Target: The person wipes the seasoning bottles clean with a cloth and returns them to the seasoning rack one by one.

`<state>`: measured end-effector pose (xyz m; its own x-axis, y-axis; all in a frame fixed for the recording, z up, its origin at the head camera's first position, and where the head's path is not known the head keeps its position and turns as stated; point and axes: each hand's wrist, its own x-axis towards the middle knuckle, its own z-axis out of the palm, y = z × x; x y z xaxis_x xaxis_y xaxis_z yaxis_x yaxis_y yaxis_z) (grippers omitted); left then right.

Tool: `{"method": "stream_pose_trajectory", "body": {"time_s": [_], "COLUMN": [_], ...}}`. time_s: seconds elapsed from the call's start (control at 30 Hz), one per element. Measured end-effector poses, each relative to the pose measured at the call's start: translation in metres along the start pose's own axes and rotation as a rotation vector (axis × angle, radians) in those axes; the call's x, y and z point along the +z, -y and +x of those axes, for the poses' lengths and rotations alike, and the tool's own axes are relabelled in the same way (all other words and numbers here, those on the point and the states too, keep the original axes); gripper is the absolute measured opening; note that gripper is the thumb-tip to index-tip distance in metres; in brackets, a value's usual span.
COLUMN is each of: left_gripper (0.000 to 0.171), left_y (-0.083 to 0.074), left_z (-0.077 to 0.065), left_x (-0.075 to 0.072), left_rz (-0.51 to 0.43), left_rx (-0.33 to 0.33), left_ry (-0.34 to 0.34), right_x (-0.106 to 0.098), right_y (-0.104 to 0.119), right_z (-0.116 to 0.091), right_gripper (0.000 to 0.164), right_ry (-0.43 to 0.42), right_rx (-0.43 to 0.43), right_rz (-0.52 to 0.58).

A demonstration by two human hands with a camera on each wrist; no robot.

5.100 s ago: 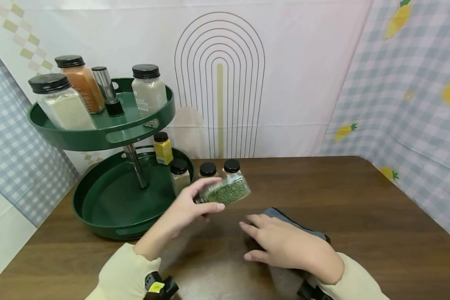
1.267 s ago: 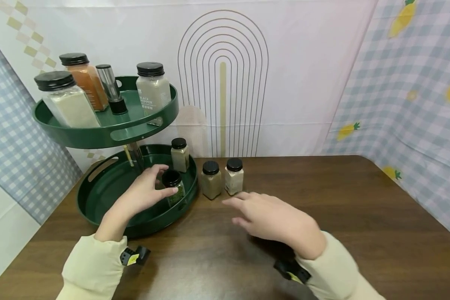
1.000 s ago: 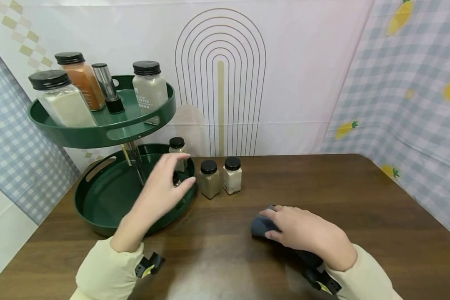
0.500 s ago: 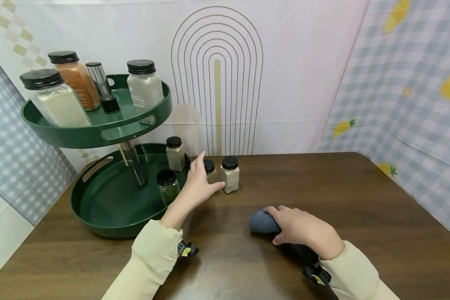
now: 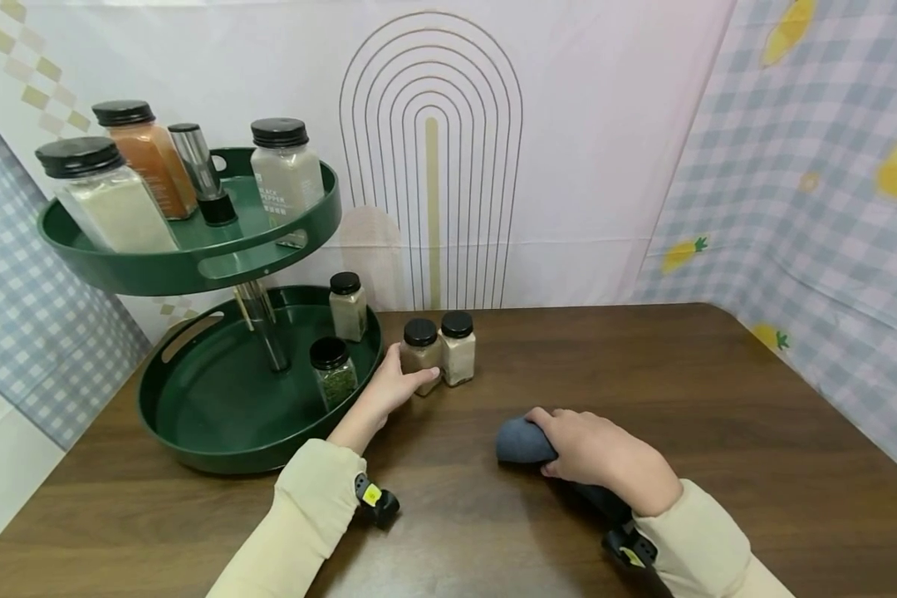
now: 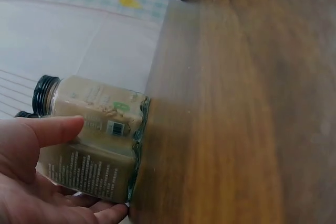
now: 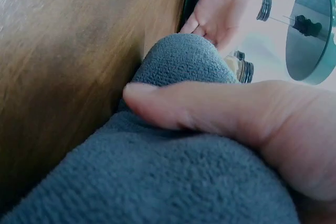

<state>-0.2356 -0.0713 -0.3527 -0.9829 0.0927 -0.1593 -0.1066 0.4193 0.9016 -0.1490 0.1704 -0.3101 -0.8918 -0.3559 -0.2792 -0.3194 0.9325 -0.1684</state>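
Observation:
My left hand (image 5: 390, 389) grips a small square glass spice jar (image 5: 421, 359) with a black lid and brownish-beige contents. In the left wrist view, the thumb and fingers lie on either side of this spice jar (image 6: 86, 174). A paler spice jar (image 5: 458, 355) stands right against it on the table. Further right, my right hand (image 5: 604, 457) holds a blue-grey towel (image 5: 523, 442) down near the tabletop. The right wrist view has the thumb pressed across the bunched towel (image 7: 184, 61); the other fingers are hidden there.
A green two-tier rack stands at left. Its lower tray (image 5: 217, 423) bears a herb jar (image 5: 336, 378) and a beige jar (image 5: 348, 311). Larger jars and a metal cylinder (image 5: 203, 178) are on the upper tray (image 5: 209, 270). A white printed sheet (image 5: 590, 149) hangs behind the table.
The herb jar, earlier in my left hand, now stands in the lower tray. My left hand has moved right and taken hold of a table jar. My right hand has taken hold of the towel.

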Motion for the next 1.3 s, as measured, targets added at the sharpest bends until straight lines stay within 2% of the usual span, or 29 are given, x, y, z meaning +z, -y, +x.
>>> {"method": "stream_pose_trajectory", "body": {"time_s": [0.17,0.3,0.4,0.47,0.57,0.67,0.77,0.87,1.0,1.17,1.3], "left_gripper": [0.076,0.071,0.069,0.070,0.068,0.071,0.068,0.068,0.073,0.066,0.065], "left_y": [0.002,0.001,-0.002,-0.003,-0.006,-0.010,-0.014,-0.016,-0.016,-0.008,-0.002], "left_z": [0.001,0.000,-0.003,-0.005,-0.009,-0.016,-0.026,-0.038,-0.054,-0.063,-0.061], "left_x": [0.000,0.000,-0.002,-0.003,-0.005,-0.006,-0.006,-0.003,0.004,0.016,0.022], "left_rz": [-0.070,-0.096,-0.203,-0.327,-0.523,-0.625,-0.612,-0.515,-0.395,-0.322,-0.309], "left_rx": [0.028,0.023,0.004,-0.022,-0.051,-0.051,-0.016,0.032,0.054,0.053,0.055], "left_ry": [-0.002,-0.007,0.039,0.093,0.195,0.300,0.442,0.582,0.708,0.774,0.755], "right_x": [-0.002,-0.008,-0.012,-0.014,-0.016,-0.019,-0.023,-0.028,-0.034,-0.036,-0.036], "right_y": [-0.002,-0.001,0.001,0.003,0.005,0.007,0.009,0.009,0.008,0.008,0.013], "right_z": [0.000,-0.003,-0.006,-0.008,-0.011,-0.014,-0.017,-0.020,-0.024,-0.029,-0.033], "right_gripper": [0.046,0.040,0.038,0.041,0.050,0.058,0.061,0.062,0.060,0.061,0.067], "right_ry": [-0.029,-0.051,-0.119,-0.220,-0.434,-0.636,-0.757,-0.834,-0.890,-0.853,-0.797], "right_rx": [-0.032,-0.086,-0.163,-0.220,-0.287,-0.323,-0.348,-0.362,-0.351,-0.339,-0.347], "right_rz": [-0.002,0.013,0.014,0.001,-0.030,-0.027,-0.003,0.016,0.032,0.016,-0.002]}}
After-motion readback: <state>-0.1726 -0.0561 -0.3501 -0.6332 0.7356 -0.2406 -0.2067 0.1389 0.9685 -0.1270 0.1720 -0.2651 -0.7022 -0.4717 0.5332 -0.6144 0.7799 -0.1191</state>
